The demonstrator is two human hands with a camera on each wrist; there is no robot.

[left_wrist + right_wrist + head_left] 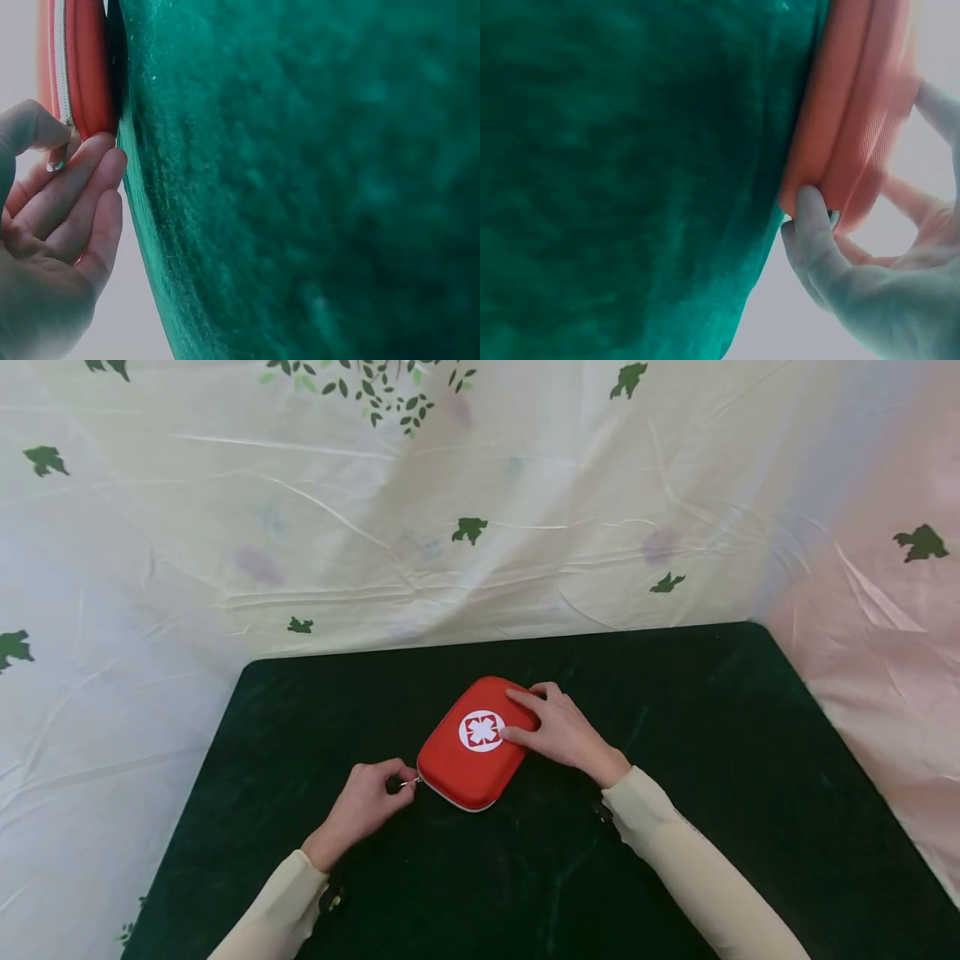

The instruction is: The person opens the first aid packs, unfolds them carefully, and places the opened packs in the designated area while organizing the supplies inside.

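A red zippered first-aid case [457, 764] with a white round emblem [482, 731] lies tilted on the dark green table in the head view. At its near left corner my left hand [367, 797] pinches the zipper pull [56, 159] between thumb and forefinger. The left wrist view shows the silver zipper [62, 67] running along the case's side down to that pull. My right hand [562, 731] grips the case's far right end, thumb and a finger on the lid. Other fingertips [810, 206] press against its side in the right wrist view.
Dark green velvety cloth covers the table [712, 760]. Behind it and at both sides hangs pale fabric [525, 568] printed with green leaves. Both forearms, in cream sleeves [682, 852], reach in from the near edge.
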